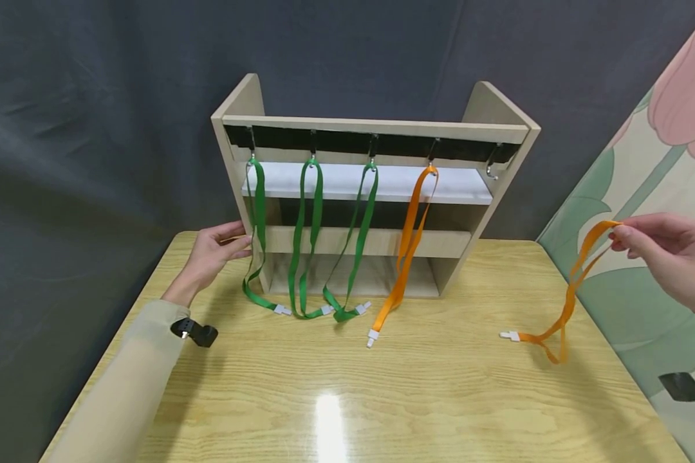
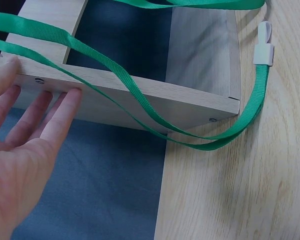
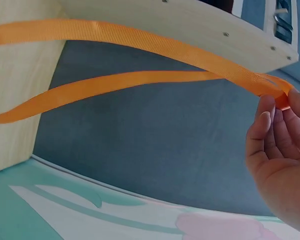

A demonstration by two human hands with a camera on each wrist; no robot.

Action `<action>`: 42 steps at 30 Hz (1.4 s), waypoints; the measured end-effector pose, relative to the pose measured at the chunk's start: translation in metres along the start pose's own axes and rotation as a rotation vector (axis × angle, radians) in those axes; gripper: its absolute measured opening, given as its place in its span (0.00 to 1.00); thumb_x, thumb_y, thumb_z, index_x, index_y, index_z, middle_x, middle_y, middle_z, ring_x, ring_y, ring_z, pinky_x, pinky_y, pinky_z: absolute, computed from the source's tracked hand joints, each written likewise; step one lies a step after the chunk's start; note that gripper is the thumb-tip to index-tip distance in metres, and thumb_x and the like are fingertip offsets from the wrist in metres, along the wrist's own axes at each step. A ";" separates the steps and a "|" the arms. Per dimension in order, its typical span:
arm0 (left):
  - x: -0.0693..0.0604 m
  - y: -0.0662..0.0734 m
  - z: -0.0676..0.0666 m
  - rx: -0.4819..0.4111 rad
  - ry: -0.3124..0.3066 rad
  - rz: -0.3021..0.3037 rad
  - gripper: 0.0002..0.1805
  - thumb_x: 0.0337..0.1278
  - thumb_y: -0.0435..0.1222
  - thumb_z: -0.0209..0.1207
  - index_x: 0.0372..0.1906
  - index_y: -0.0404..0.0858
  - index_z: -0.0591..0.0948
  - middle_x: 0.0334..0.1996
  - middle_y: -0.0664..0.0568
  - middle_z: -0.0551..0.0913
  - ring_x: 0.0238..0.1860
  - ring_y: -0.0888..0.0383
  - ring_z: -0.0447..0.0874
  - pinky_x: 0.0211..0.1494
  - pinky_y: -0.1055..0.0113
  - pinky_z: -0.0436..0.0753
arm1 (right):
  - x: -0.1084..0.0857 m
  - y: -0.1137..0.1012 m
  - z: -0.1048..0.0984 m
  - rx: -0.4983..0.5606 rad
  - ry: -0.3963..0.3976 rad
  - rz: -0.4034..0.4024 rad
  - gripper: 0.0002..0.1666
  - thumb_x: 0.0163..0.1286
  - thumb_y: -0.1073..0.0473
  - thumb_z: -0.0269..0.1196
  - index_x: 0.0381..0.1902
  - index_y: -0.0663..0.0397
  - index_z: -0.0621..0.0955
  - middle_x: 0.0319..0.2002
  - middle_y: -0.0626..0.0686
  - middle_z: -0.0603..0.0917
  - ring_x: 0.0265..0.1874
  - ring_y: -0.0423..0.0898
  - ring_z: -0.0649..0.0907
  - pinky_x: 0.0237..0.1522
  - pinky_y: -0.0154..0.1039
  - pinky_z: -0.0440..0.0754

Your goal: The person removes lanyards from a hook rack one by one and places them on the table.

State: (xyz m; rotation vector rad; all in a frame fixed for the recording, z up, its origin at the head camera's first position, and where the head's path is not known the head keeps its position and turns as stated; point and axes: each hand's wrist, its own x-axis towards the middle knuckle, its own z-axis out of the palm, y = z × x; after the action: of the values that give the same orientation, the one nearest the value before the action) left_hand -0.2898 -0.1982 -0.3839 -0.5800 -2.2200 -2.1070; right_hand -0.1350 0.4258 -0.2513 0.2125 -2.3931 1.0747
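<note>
A wooden rack stands at the back of the table with a row of hooks. Green lanyards hang from its three left hooks and an orange lanyard from the fourth; the rightmost hook is bare. My left hand touches the rack's left side panel, its fingers fairly straight against the wood, as the left wrist view shows. Out to the right, my right hand pinches the top of another orange lanyard, whose white clip hangs low on the left. In the right wrist view its loop stretches leftward from the fingertips.
The wooden table extends in front of the rack. White clips of the hung lanyards lie at or near its surface. A dark curtain is behind, and a floral-patterned cloth runs along the right edge.
</note>
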 end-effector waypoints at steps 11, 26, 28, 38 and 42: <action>0.000 0.000 0.000 -0.004 0.003 -0.005 0.23 0.62 0.30 0.60 0.60 0.24 0.73 0.46 0.49 0.81 0.42 0.57 0.84 0.44 0.62 0.84 | -0.015 0.003 0.014 -0.177 -0.088 0.059 0.08 0.68 0.63 0.62 0.41 0.64 0.81 0.26 0.36 0.84 0.25 0.27 0.81 0.22 0.20 0.74; 0.000 0.000 -0.001 -0.003 -0.004 -0.001 0.24 0.62 0.30 0.60 0.61 0.24 0.72 0.46 0.48 0.81 0.42 0.57 0.84 0.46 0.60 0.83 | -0.033 0.027 0.026 -0.204 -0.192 0.104 0.09 0.69 0.60 0.62 0.40 0.61 0.82 0.28 0.47 0.86 0.25 0.31 0.82 0.24 0.22 0.79; 0.000 0.000 -0.001 0.002 -0.003 -0.001 0.24 0.62 0.30 0.60 0.61 0.24 0.72 0.46 0.49 0.81 0.42 0.57 0.84 0.46 0.59 0.83 | -0.036 0.031 0.026 -0.201 -0.212 0.107 0.09 0.68 0.60 0.63 0.41 0.61 0.82 0.28 0.48 0.86 0.26 0.32 0.82 0.25 0.22 0.79; -0.001 0.002 0.000 0.002 -0.002 -0.003 0.24 0.62 0.30 0.60 0.61 0.23 0.71 0.46 0.49 0.81 0.42 0.57 0.84 0.44 0.62 0.84 | -0.049 0.054 0.025 -0.195 -0.310 0.089 0.07 0.68 0.64 0.62 0.41 0.63 0.81 0.30 0.47 0.85 0.27 0.33 0.83 0.26 0.24 0.81; -0.001 0.002 0.000 0.008 -0.004 0.001 0.24 0.62 0.30 0.60 0.61 0.23 0.71 0.46 0.49 0.81 0.42 0.57 0.84 0.44 0.62 0.84 | -0.054 0.059 0.029 -0.204 -0.336 0.096 0.07 0.67 0.63 0.63 0.40 0.62 0.82 0.29 0.48 0.85 0.27 0.34 0.83 0.24 0.26 0.81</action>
State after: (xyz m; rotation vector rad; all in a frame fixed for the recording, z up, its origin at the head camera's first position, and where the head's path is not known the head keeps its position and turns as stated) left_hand -0.2886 -0.1981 -0.3819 -0.5850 -2.2283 -2.0972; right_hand -0.1196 0.4412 -0.3334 0.2232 -2.8191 0.8838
